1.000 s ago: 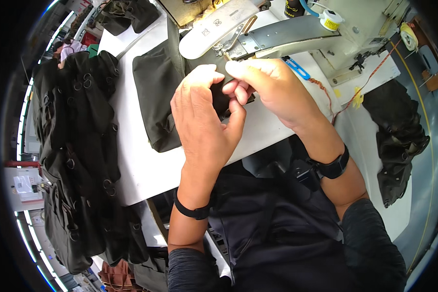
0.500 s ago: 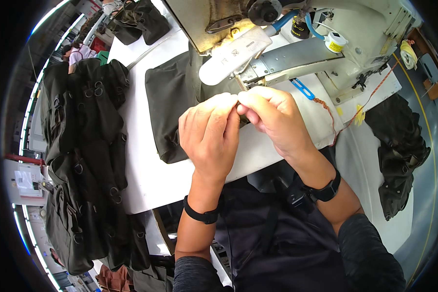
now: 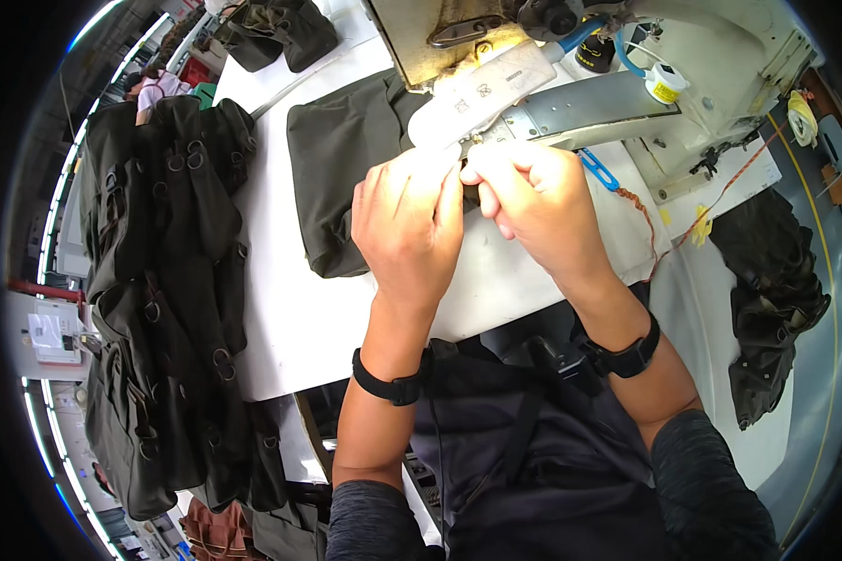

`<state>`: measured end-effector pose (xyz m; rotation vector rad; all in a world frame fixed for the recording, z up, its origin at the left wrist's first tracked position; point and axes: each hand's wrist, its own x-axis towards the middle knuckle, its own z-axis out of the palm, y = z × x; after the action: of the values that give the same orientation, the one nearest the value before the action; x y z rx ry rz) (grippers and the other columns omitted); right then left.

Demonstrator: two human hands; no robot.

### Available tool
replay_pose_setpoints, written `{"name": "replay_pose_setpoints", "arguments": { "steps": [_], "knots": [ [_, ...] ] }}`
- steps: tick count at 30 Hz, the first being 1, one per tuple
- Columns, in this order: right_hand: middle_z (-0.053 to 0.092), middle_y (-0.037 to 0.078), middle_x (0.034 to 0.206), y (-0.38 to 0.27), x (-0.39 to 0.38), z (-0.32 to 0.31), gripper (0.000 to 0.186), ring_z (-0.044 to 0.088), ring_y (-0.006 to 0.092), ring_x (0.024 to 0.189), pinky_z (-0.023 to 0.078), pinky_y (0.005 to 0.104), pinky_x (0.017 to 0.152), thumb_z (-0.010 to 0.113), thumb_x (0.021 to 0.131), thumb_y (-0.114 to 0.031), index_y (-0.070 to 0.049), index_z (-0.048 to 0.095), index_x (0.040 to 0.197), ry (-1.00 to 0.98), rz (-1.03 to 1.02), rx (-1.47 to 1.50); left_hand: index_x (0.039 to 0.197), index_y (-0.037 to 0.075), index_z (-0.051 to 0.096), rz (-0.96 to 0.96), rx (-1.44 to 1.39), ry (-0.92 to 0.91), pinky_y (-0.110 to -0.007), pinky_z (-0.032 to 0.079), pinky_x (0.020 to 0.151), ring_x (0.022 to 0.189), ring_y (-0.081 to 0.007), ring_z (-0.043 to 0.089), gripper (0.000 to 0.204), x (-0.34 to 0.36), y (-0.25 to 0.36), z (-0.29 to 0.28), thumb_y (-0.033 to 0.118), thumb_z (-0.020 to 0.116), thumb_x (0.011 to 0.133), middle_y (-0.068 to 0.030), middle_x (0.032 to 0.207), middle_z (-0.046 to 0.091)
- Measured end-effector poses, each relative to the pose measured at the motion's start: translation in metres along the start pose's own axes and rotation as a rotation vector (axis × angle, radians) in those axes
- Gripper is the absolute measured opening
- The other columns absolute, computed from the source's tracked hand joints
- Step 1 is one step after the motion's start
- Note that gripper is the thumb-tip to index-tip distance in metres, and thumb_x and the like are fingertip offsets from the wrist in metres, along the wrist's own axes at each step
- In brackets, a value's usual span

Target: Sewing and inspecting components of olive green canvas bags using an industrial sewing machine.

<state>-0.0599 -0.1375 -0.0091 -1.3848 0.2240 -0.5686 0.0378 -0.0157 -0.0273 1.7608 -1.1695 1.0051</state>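
Observation:
Just in front of the sewing machine (image 3: 589, 107), my left hand (image 3: 410, 224) and my right hand (image 3: 543, 201) meet fingertip to fingertip. Both are closed in a pinch. Whatever lies between the fingers is too small or hidden to make out. Beyond my left hand a dark olive fabric bag (image 3: 341, 154) lies on the white table (image 3: 290, 327), partly covered by that hand. A white lamp (image 3: 482, 98) glows above my fingertips and hides part of the needle area.
A tall heap of dark bags with metal rings (image 3: 182, 309) stands at the left. Blue-handled snips (image 3: 599, 170) on an orange cord lie right of my right hand. More dark fabric pieces (image 3: 772, 290) lie at far right. A person (image 3: 159, 86) is at far left.
Both hands have risen slightly in view, toward the machine, staying pinched together. The whole scene has shifted a little as the head view moved.

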Motion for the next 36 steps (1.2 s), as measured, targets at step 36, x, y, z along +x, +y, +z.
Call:
{"name": "replay_pose_setpoints", "arguments": {
  "steps": [36],
  "knots": [
    [0.067, 0.006, 0.061, -0.013, 0.029, -0.016, 0.024, 0.057, 0.0093, 0.044, 0.045, 0.0263, 0.044, 0.069, 0.101, -0.018, 0.005, 0.072, 0.094, -0.014, -0.184, -0.141, 0.103, 0.002, 0.077, -0.014, 0.03, -0.055, -0.034, 0.059, 0.086, 0.093, -0.0259, 0.075, 0.018, 0.011, -0.003, 0.004, -0.004, 0.08, 0.086, -0.0105, 0.104, 0.08]
  ]
}}
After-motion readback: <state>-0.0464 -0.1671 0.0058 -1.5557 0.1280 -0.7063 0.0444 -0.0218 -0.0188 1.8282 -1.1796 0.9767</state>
